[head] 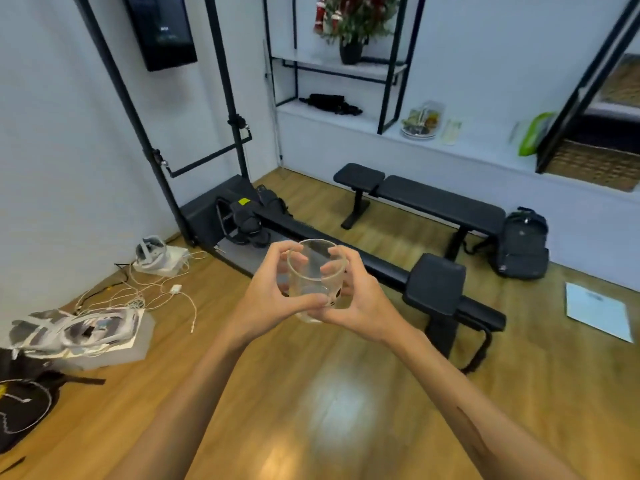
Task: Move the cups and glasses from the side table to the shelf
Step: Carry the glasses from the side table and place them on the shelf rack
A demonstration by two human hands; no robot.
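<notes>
Left hand (273, 289) and right hand (349, 299) both clasp the glass (315, 278), upright. I'd keep it level, walk steadily to the shelf (346, 69).

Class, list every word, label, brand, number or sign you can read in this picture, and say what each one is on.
None can be read.
Wall-mounted black panel: small pale marks, too blurred to read.
Sheet of paper on the floor: faint print, too small.
Yellow-green tag on the dark bag: no legible text.
Glass held in both hands: dark spots, no lettering.
</notes>
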